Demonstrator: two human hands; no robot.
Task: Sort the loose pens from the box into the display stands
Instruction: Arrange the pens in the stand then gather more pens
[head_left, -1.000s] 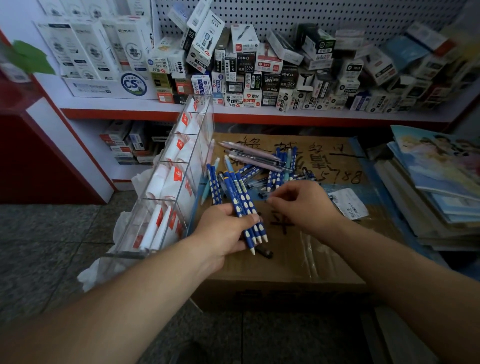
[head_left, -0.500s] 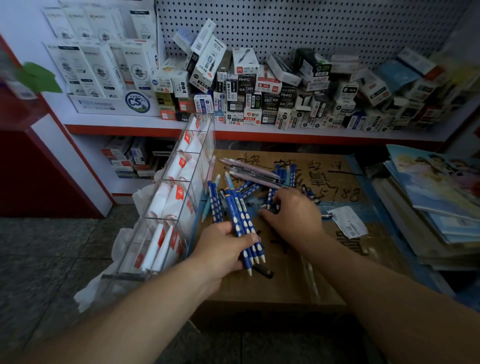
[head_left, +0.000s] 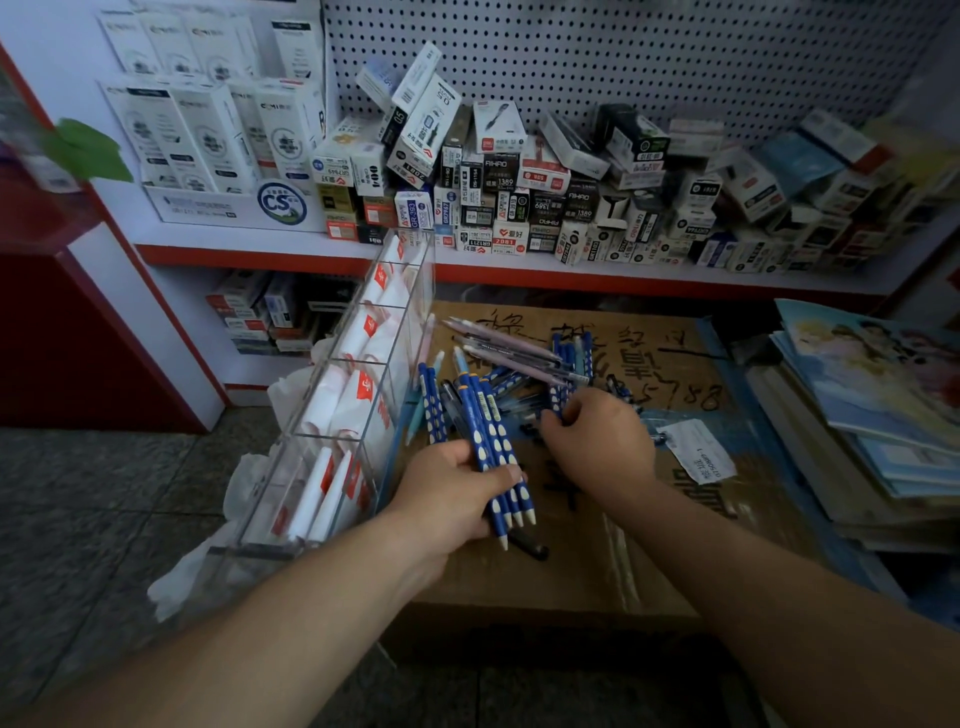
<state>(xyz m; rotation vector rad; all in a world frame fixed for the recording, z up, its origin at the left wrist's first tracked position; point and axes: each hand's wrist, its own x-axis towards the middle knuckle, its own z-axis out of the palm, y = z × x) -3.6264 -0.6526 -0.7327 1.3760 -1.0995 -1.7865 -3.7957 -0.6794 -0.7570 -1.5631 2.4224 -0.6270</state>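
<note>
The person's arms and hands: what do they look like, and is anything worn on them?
The left hand and the right hand wear no gloves, and no ring, watch or bracelet is visible. Both forearms are bare; no sleeve shows.

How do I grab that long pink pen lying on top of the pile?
Pinch the pink pen at the middle of its barrel, coming straight down from above. It lies flat across the top of the blue pens with nothing covering it, so your fingers should fit on either side of the thin barrel.
</note>
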